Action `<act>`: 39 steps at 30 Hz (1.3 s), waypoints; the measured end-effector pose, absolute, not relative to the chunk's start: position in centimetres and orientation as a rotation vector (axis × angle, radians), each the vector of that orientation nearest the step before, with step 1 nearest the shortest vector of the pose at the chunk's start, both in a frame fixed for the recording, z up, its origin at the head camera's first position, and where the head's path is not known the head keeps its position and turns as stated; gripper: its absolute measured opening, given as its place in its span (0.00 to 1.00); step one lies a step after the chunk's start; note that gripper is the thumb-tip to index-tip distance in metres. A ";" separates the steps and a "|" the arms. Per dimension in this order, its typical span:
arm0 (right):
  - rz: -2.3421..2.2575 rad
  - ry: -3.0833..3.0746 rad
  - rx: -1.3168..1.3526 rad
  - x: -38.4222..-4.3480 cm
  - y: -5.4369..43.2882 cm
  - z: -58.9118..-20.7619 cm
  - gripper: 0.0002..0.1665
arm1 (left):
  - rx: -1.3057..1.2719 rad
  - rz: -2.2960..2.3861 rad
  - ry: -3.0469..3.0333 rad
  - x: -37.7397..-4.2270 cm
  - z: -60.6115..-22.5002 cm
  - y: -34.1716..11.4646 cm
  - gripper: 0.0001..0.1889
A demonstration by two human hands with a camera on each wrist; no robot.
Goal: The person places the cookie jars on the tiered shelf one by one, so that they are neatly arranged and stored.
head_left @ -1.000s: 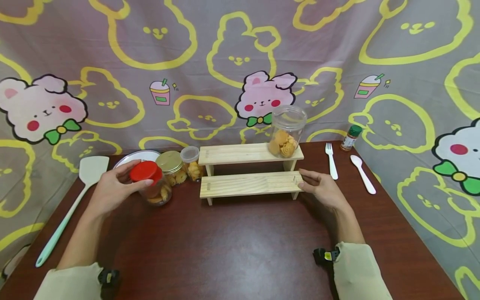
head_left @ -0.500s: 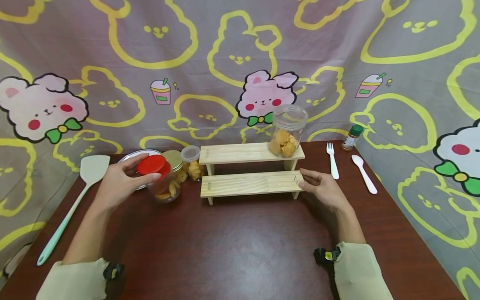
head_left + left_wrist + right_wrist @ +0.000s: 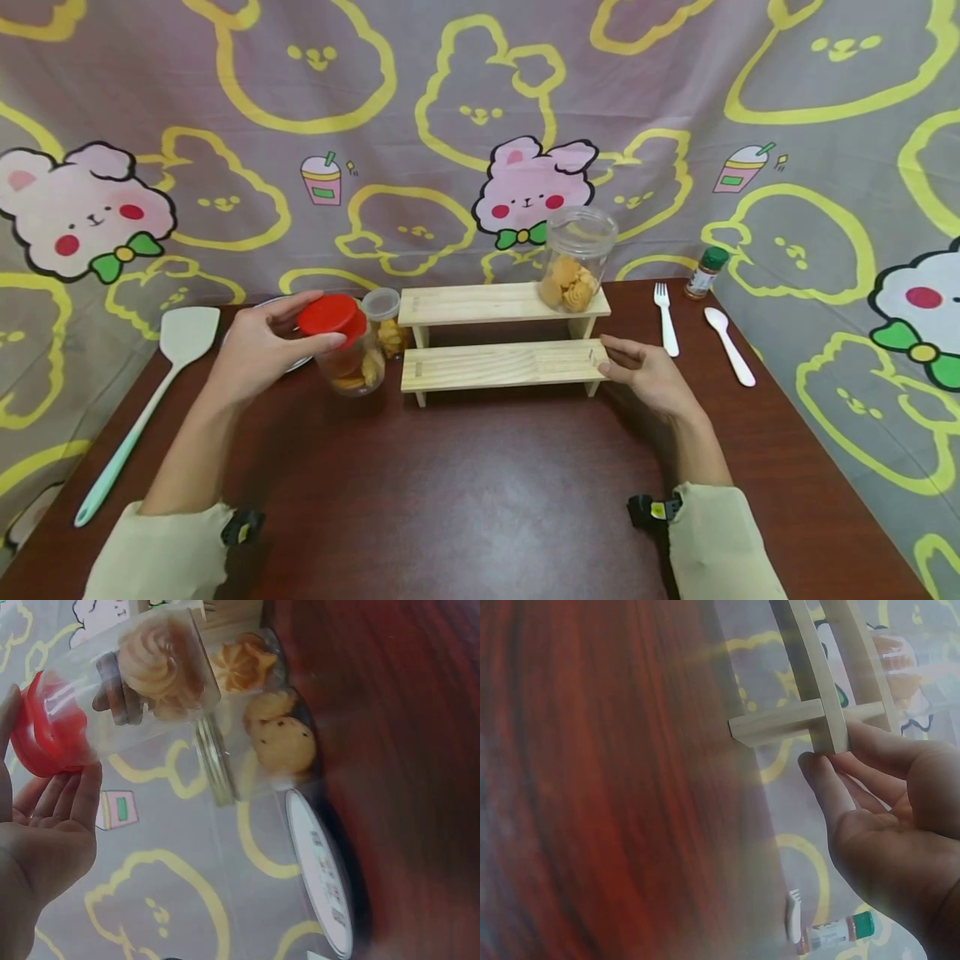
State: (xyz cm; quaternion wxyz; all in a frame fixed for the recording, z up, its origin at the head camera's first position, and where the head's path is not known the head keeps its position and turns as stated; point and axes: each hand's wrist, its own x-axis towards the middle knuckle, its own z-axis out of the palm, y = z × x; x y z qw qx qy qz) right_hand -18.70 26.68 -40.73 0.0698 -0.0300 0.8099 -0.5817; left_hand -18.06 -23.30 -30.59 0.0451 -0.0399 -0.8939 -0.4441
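Note:
My left hand [image 3: 258, 346] grips a clear jar of cookies [image 3: 351, 367] by its red lid [image 3: 327, 315]. In the left wrist view the jar [image 3: 150, 675] is held up off the table, in front of a gold-lidded cookie jar [image 3: 277, 746]. My right hand [image 3: 648, 379] pinches the right end of the lower step of a two-tier wooden rack [image 3: 502, 365]; in the right wrist view, thumb and fingers hold the edge of that board [image 3: 829, 727]. On the rack's upper step, at its right end, stands a clear jar [image 3: 573, 271] with cookies in the bottom.
A small clear-lidded cookie jar [image 3: 386, 325] stands left of the rack. Behind my left hand lies a plate [image 3: 319, 874], mostly hidden in the head view. A spatula [image 3: 176, 367] lies far left. At right are a white fork [image 3: 665, 321], a white spoon [image 3: 730, 347] and a green-capped spice bottle [image 3: 705, 273].
My left hand has carried the red-lidded jar to the right and slightly up, covering the gold-lidded jar in the head view. My right hand has stayed on the rack.

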 end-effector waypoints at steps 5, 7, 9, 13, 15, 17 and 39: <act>-1.766 2.428 -0.094 -18.7 26.7 -40.7 0.34 | -0.117 -1.330 -2.743 -18.0 -29.4 -22.0 0.41; -1.779 2.425 -0.097 -18.7 26.8 -40.8 0.34 | -0.123 -1.357 -2.724 -18.0 -28.9 -21.6 0.41; -1.793 2.423 -0.100 -18.7 26.8 -40.9 0.34 | -0.134 -1.416 -2.697 -18.3 -28.5 -21.2 0.40; -1.824 2.404 -0.096 -18.7 26.9 -41.0 0.34 | -0.187 -1.523 -2.630 -18.8 -27.7 -20.2 0.37; -1.831 2.400 -0.089 -18.7 26.9 -41.0 0.34 | -0.227 -1.554 -2.594 -19.0 -27.3 -19.8 0.36; -1.827 2.404 -0.084 -18.7 26.9 -41.0 0.34 | -0.258 -1.566 -2.567 -19.0 -26.8 -19.3 0.36; -1.744 2.465 -0.013 -18.6 27.0 -40.9 0.31 | -0.453 -1.622 -2.459 -22.2 -24.6 -13.6 0.36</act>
